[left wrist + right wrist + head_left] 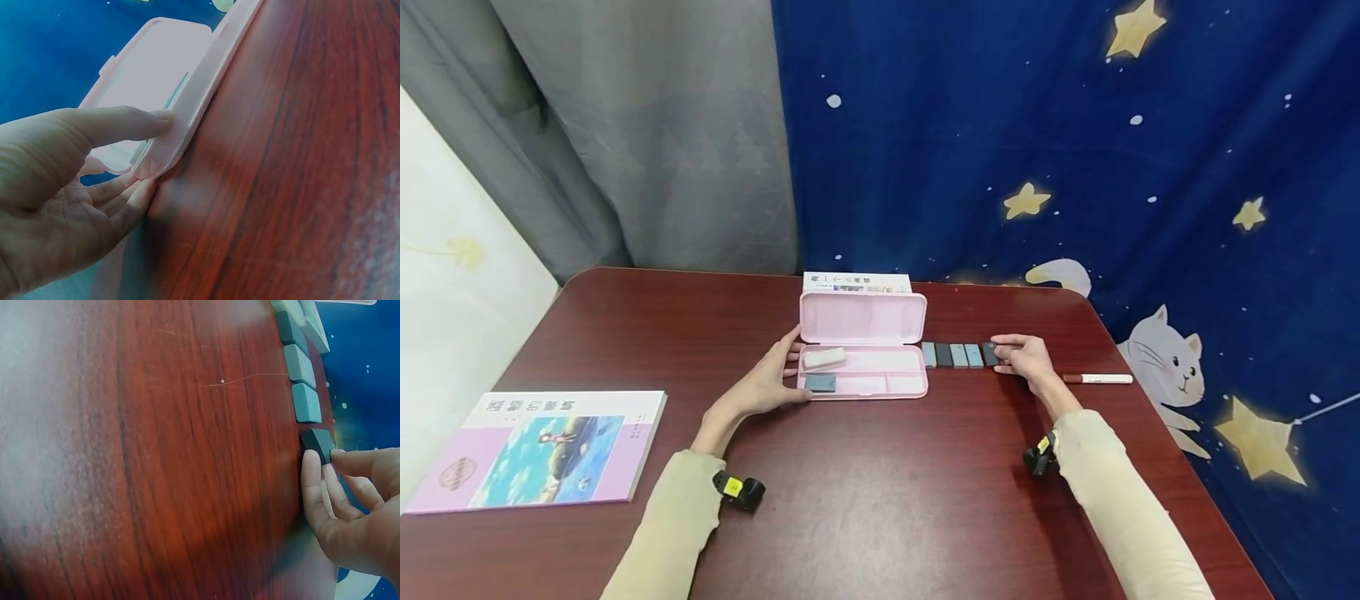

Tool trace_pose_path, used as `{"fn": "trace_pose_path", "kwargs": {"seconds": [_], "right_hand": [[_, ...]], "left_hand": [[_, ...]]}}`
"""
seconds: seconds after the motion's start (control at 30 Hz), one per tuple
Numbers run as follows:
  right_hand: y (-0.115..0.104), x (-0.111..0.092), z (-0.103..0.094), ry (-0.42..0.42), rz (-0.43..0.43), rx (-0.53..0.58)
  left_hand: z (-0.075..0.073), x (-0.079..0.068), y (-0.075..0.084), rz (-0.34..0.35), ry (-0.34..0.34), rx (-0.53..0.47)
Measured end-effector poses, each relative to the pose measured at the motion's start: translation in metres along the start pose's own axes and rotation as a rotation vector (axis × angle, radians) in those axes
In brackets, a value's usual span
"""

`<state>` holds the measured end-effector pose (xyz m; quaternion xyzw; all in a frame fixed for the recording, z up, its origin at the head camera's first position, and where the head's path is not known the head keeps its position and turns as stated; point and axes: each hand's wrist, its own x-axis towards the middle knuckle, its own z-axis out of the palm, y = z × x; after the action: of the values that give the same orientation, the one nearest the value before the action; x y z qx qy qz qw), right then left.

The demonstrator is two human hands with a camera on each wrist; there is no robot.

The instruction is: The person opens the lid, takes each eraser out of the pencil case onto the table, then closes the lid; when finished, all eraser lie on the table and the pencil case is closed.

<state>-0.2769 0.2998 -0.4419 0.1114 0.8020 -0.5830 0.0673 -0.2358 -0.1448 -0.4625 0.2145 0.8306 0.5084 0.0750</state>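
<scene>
Five small blocks lie in a row right of the pink case (pixel 862 367), though the end one, a dark block (pixel 989 353), is half covered by the right hand (pixel 1026 360); from the right wrist view its thumb and forefinger pinch the dark block's edges on the table (pixel 880 483). The case's far tray is hard to read from the left wrist view, mostly washed out. The case stands open, lid upright, a white eraser (pixel 823 358) and a grey block (pixel 821 383) inside. The left hand (pixel 772 382) grips its left end, thumb on the rim, fingers under the corner.
</scene>
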Motion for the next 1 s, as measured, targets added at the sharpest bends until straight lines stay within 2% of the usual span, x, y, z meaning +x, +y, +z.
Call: {"fn": "trace_pose_path", "kwargs": {"seconds": [0.43,1.0], "right_hand": [[0.0031,0.0017,0.0086,0.032,-0.031,-0.084],[0.0045,0.0017,0.0098,0.06,-0.044,-0.103]], "left_hand": [[0.0004,0.0002,-0.0003,-0.016,-0.003,0.003],[0.0002,0.0007,-0.0001,-0.023,0.0,0.006]]}}
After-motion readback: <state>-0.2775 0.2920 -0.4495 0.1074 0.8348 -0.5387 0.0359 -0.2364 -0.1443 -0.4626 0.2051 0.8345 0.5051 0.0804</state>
